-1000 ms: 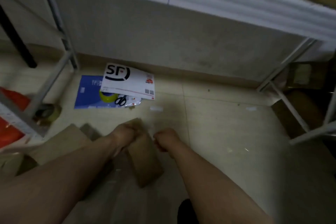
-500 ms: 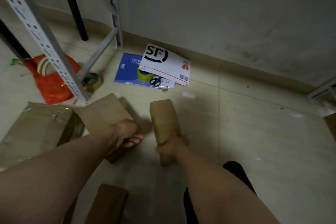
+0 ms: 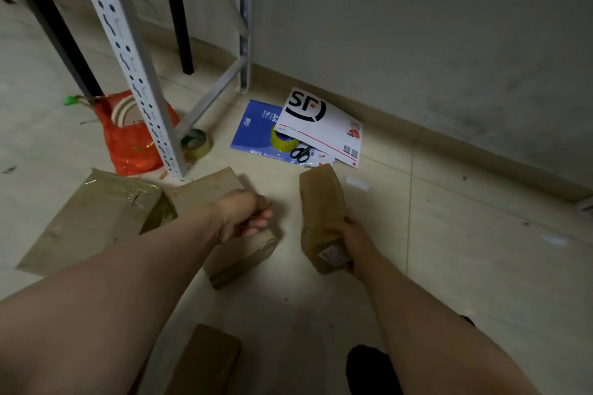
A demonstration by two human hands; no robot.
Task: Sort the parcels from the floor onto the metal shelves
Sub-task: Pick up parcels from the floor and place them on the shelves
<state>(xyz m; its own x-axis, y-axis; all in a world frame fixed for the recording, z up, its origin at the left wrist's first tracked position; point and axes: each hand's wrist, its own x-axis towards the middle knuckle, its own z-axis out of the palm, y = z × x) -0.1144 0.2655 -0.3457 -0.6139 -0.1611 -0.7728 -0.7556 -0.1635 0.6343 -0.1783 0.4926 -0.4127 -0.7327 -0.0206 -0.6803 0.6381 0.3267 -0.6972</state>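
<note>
Seen from above, two bare forearms reach down toward a pale tiled floor. Nearest the viewer, at the bottom edge, a small brown parcel lies flat on the floor, and a dark shoe shows just to its right. Farther out, the left hand rests on a flat brown parcel that lies on the floor, its fingers curled over the parcel's right edge. The right hand grips the near end of a narrow brown parcel, which is tilted up with its far end raised; the fingers wrap around it, pressed together, beside a small label on its end. To the left, touching the flat parcel, sits a larger taped cardboard box. Beyond the box, a perforated white shelf upright stands on the floor, with an orange plastic bag holding tape rolls behind it and a loose roll of clear tape at its foot. Farther on, near the wall, a white SF envelope lies over a blue A4 paper pack, a yellow tape roll and black scissors. A grey wall closes the view, with black furniture legs at the upper left.
</note>
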